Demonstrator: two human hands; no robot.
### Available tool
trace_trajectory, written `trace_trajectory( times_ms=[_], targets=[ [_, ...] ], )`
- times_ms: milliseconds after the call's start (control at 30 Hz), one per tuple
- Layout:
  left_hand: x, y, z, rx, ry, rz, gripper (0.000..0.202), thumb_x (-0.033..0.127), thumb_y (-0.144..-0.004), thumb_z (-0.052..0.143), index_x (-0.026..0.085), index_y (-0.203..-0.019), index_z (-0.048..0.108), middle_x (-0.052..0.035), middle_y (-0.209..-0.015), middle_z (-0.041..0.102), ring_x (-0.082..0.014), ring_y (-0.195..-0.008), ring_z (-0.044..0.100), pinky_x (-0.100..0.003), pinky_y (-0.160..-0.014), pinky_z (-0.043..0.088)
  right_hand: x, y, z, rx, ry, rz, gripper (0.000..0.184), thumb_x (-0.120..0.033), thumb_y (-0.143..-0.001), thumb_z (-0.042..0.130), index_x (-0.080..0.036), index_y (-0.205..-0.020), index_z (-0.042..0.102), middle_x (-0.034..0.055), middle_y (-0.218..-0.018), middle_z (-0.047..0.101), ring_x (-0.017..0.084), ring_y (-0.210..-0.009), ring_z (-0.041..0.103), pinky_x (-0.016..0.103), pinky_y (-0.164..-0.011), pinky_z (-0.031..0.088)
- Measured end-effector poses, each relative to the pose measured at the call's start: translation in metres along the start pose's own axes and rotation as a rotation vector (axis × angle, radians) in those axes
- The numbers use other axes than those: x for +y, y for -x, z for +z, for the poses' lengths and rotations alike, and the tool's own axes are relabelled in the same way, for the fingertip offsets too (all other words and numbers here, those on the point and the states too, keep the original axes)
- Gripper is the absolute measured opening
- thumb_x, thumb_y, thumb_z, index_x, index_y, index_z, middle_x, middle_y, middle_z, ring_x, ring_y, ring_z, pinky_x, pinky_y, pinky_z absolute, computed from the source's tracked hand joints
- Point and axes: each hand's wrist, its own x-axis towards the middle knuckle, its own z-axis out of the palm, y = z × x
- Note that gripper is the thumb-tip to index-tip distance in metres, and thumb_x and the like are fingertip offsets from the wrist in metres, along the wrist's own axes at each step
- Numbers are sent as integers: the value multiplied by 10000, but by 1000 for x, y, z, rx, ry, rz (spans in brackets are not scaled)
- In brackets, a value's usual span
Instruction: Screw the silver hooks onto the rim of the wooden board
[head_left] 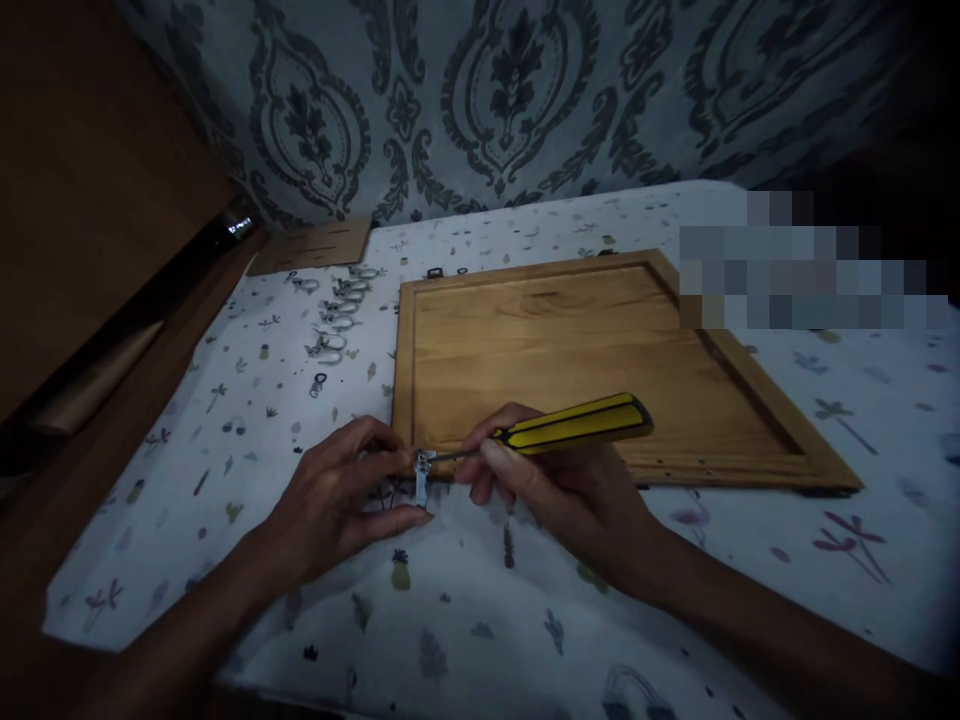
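My right hand is closed round a screwdriver with a yellow and black handle. Its thin shaft points left, and the tip meets a small metal hinge at the near left corner of a framed wooden panel. Fingers of my left hand are closed on that hinge, with the thumb below and the fingertips at the panel's edge. The panel lies flat on a white printed cloth. Exactly how the hinge sits on the frame is too dark to make out.
Several metal hinges lie in a row left of the panel. A piece of cardboard rests at the back left. Brown wooden furniture rises on the left, and patterned fabric stands behind. A blurred-out patch covers the upper right.
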Motion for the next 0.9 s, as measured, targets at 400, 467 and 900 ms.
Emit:
trace_trajectory(
  times_ms=[400,467,900],
  targets=[
    [-3,1,2,20,6,29,342,342,-905,711,216,-1205,603,-76,-1065,601,-185,-905,625,-340,-742,558,5,-1,2,-36,36,27,297,-398,-1007,544,-160,-883,673,38,-801,678,115,-664,671,198,-556,522],
    [-4,1,2,24,13,31,356,327,-899,719,225,-1217,596,-77,-1080,604,-191,-923,626,-344,-751,556,5,-2,2,-46,50,24,316,-413,-1005,540,-160,-866,671,42,-794,679,120,-656,668,204,-548,521],
    [-1,-1,1,36,-2,28,310,382,-919,687,207,-1167,627,-75,-1041,613,-186,-899,634,-328,-727,562,-3,-6,4,-97,157,27,344,-446,-1005,511,-175,-823,622,33,-753,659,129,-640,650,220,-552,498]
  ],
)
